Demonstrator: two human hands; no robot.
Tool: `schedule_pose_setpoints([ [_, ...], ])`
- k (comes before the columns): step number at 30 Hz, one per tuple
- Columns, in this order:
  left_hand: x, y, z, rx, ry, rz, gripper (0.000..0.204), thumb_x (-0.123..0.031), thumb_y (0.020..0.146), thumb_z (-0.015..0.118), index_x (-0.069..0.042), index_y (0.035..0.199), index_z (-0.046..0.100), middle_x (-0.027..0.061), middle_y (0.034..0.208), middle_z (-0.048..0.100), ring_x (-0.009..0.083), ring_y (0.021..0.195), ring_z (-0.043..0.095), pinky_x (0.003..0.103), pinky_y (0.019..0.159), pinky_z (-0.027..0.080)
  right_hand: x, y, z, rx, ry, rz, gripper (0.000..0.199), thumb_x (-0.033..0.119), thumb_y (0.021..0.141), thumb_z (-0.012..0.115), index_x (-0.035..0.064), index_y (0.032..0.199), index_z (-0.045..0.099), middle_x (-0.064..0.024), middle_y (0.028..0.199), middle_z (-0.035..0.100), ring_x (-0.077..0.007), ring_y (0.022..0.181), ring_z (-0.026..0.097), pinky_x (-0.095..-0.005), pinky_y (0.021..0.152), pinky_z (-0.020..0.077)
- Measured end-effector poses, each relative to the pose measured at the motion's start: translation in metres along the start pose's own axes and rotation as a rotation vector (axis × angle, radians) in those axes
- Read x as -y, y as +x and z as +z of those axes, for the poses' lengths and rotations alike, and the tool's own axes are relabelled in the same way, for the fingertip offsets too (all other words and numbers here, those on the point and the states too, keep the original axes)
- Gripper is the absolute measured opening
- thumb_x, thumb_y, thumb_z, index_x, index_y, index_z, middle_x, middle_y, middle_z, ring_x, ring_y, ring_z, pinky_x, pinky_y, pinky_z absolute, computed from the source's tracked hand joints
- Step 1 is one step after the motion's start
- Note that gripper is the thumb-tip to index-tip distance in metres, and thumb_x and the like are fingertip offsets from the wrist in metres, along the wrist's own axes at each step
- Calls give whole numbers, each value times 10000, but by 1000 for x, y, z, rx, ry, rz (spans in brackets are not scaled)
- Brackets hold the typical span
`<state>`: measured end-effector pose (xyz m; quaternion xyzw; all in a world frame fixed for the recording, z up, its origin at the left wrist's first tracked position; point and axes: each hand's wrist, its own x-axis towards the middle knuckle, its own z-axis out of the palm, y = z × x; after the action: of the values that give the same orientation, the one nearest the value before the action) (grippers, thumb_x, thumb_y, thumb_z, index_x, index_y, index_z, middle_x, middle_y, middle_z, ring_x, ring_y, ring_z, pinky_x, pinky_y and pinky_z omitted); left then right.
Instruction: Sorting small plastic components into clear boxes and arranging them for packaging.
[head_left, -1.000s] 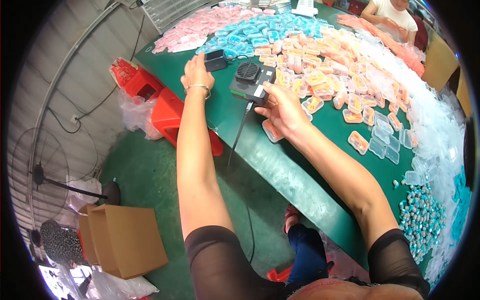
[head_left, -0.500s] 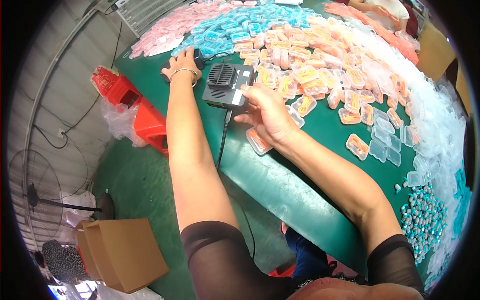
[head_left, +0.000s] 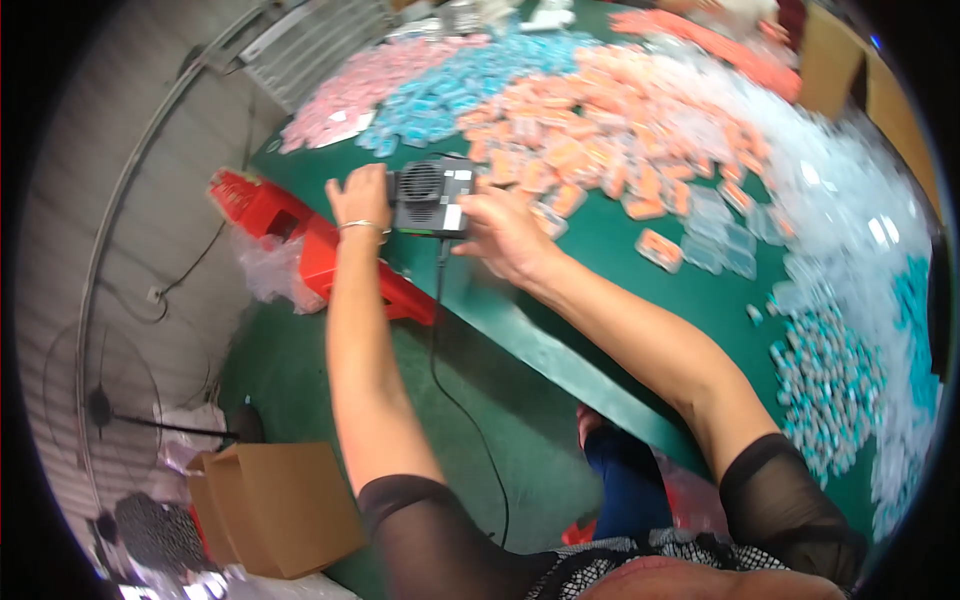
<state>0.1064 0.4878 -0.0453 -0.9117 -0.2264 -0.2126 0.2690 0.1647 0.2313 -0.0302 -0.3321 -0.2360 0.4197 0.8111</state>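
Note:
A black box-shaped device (head_left: pixel 437 195) with a round fan grille sits between my hands, near the table's left edge. My right hand (head_left: pixel 508 235) grips its right side, thumb on the top near a white label. A black cable (head_left: pixel 440 300) runs from its near side down toward the floor. My left hand (head_left: pixel 360 205), with a bracelet at the wrist, is at the device's left side, close to a dark object partly hidden behind it. Motion smears the left fingers, so their hold is unclear. Small clear cases with orange contents (head_left: pixel 565 150) lie beyond my right hand.
Pink cases (head_left: pixel 370 90) and blue cases (head_left: pixel 465 85) are heaped at the back of the green table (head_left: pixel 600 260). Teal-and-grey small pieces (head_left: pixel 825 385) and clear plastic (head_left: pixel 830 200) lie right. Red stools (head_left: pixel 320 260), a cardboard box (head_left: pixel 285 510) and a fan (head_left: pixel 100 408) stand left.
The view has shifted and blurred. My left hand has come closer to the device's left side. The device, still in my right hand, is nearer the table's left edge, and more of its cable shows.

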Motion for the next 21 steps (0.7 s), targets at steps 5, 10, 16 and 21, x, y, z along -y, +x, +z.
schedule_pose_setpoints([
  [5, -20, -19, -85, -34, -130, 76, 641, -183, 639, 805, -154, 1208, 514, 24, 1249, 557, 190, 1157, 541, 599, 1021, 295, 34, -70, 7, -57, -26, 33, 343, 254, 871, 593, 56, 1144, 529, -36, 1002, 602, -141, 892, 592, -331, 664, 521],
  [10, -90, -29, -174, -244, -214, 452, 378, -128, 782, 638, -128, 1145, 532, 42, 1148, 604, 165, 1088, 584, 601, 1032, 259, 61, -190, -8, -222, -17, 33, 397, 243, 874, 600, 41, 1202, 503, -67, 1071, 606, -153, 943, 589, -369, 723, 507],
  [16, -198, -54, -242, -142, -306, 792, 291, -85, 836, 522, -115, 1125, 534, 48, 1113, 612, 186, 1049, 606, 615, 1067, 193, 73, -306, -47, -414, -31, 7, 366, 222, 858, 601, 38, 1162, 517, -55, 1005, 617, -143, 882, 599, -329, 709, 533],
  [21, -255, -75, -243, -274, -364, 934, 122, -98, 857, 489, -105, 962, 549, 28, 947, 591, 176, 934, 619, 649, 1065, 193, 70, -346, -77, -506, -62, 65, 273, 190, 852, 584, 38, 1073, 531, -74, 956, 621, -161, 846, 601, -332, 706, 530],
])
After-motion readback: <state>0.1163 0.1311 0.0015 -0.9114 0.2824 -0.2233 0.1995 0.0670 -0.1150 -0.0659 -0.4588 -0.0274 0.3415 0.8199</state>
